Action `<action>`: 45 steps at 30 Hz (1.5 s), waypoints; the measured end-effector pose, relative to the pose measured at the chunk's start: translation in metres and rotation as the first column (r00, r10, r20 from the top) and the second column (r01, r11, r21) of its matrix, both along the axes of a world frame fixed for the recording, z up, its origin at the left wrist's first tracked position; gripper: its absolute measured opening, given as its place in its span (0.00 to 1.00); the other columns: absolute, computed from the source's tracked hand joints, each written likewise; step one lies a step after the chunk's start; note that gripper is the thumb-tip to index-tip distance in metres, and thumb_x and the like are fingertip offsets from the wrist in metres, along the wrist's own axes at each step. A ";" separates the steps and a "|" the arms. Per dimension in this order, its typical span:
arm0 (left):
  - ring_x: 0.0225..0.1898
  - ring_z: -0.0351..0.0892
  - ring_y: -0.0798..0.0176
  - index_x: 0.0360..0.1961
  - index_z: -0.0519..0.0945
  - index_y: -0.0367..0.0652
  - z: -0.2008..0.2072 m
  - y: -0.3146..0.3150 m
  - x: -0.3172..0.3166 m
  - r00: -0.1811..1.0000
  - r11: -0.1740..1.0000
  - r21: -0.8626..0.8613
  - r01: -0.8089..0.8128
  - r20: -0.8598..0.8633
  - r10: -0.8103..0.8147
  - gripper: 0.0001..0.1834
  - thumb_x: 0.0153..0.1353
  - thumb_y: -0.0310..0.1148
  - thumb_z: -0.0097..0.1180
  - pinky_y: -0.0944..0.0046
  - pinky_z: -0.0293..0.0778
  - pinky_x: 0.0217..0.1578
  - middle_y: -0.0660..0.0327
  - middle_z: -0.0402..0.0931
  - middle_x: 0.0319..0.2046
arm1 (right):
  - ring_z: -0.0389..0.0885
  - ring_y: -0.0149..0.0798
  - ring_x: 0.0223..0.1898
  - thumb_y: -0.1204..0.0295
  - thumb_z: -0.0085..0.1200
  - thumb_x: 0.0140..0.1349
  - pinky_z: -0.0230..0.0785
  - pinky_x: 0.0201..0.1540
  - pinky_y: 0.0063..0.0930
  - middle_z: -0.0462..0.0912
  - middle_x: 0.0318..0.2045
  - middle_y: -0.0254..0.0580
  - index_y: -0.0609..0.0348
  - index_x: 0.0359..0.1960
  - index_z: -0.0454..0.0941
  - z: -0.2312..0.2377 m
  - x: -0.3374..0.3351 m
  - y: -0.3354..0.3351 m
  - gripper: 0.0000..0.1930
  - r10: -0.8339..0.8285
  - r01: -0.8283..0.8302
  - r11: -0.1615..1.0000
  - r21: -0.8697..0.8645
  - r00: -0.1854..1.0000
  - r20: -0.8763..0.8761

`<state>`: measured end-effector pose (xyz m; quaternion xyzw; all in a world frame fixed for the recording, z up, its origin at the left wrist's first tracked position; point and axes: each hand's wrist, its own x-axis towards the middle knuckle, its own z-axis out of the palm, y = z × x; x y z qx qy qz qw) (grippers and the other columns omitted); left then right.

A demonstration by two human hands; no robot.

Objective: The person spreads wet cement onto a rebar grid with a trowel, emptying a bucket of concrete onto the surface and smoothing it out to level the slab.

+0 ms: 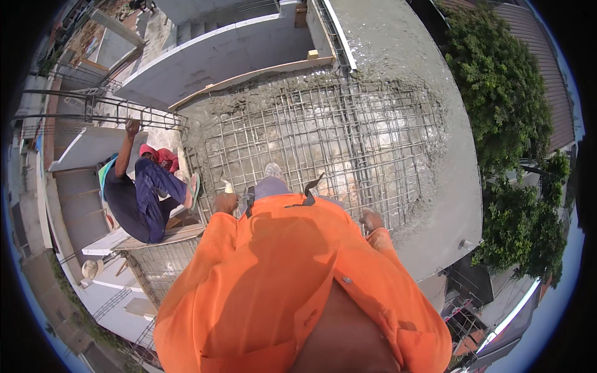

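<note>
Both hands hang above the steel mesh. The left hand and right hand look curled; whether they hold something I cannot tell.

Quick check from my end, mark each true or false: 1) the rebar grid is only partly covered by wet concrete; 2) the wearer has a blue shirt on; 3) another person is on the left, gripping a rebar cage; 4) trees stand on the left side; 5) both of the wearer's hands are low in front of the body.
1) True: the rebar mesh is bare in the middle, with wet concrete around it.
2) False: the shirt is orange.
3) True: the co-worker reaches up to the rebar cage.
4) False: the trees are on the right.
5) True: left hand, right hand.
</note>
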<state>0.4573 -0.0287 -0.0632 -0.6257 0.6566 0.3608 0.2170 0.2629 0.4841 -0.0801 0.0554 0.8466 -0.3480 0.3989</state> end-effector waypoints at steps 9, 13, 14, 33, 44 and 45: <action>0.15 0.71 0.62 0.24 0.76 0.32 0.036 -0.018 -0.041 0.866 0.888 0.307 -0.343 -0.262 0.425 0.08 0.45 0.28 0.58 0.62 0.66 0.13 0.57 0.72 0.16 | 0.78 0.50 0.35 0.70 0.48 0.49 0.69 0.37 0.42 0.79 0.31 0.48 0.58 0.33 0.76 0.055 -0.054 -0.061 0.10 0.234 -0.234 0.958 0.163 0.972 0.018; 0.13 0.70 0.61 0.23 0.77 0.33 -0.009 -0.029 -0.004 0.869 0.916 0.140 -0.377 -0.289 0.402 0.11 0.43 0.32 0.61 0.61 0.66 0.13 0.56 0.73 0.16 | 0.75 0.39 0.26 0.67 0.46 0.53 0.64 0.26 0.32 0.76 0.24 0.39 0.58 0.31 0.76 0.040 -0.107 -0.079 0.10 0.462 -0.455 0.884 0.101 0.885 -0.056; 0.14 0.72 0.60 0.22 0.79 0.34 -0.004 -0.026 0.007 0.718 0.842 0.371 -0.392 -0.449 0.532 0.13 0.42 0.35 0.61 0.59 0.68 0.17 0.55 0.75 0.16 | 0.75 0.35 0.23 0.65 0.46 0.54 0.63 0.22 0.29 0.75 0.22 0.36 0.58 0.32 0.76 0.038 -0.120 -0.081 0.11 0.452 -0.449 0.891 0.071 0.891 -0.050; 0.18 0.75 0.57 0.20 0.78 0.35 0.091 0.148 -0.089 0.581 0.562 -0.160 -0.811 -0.321 0.748 0.13 0.44 0.37 0.58 0.58 0.70 0.20 0.54 0.75 0.15 | 0.77 0.31 0.23 0.72 0.48 0.55 0.56 0.14 0.21 0.76 0.25 0.35 0.57 0.43 0.73 0.031 -0.399 -0.186 0.13 0.244 -0.251 0.968 0.002 0.944 0.220; 0.16 0.72 0.62 0.20 0.76 0.38 0.134 0.068 -0.145 0.709 0.618 -0.397 -0.678 -0.577 0.406 0.10 0.46 0.34 0.56 0.60 0.66 0.19 0.58 0.73 0.14 | 0.78 0.32 0.26 0.65 0.46 0.56 0.58 0.20 0.24 0.75 0.27 0.32 0.53 0.46 0.73 0.003 -0.400 -0.161 0.16 0.356 -0.410 0.908 0.086 0.864 0.357; 0.16 0.72 0.62 0.20 0.76 0.38 0.127 0.052 -0.148 0.715 0.638 -0.386 -0.667 -0.574 0.400 0.10 0.46 0.34 0.56 0.60 0.66 0.19 0.58 0.73 0.14 | 0.78 0.32 0.26 0.64 0.46 0.56 0.58 0.21 0.24 0.76 0.28 0.32 0.53 0.46 0.73 0.000 -0.400 -0.157 0.17 0.355 -0.410 0.906 0.106 0.871 0.340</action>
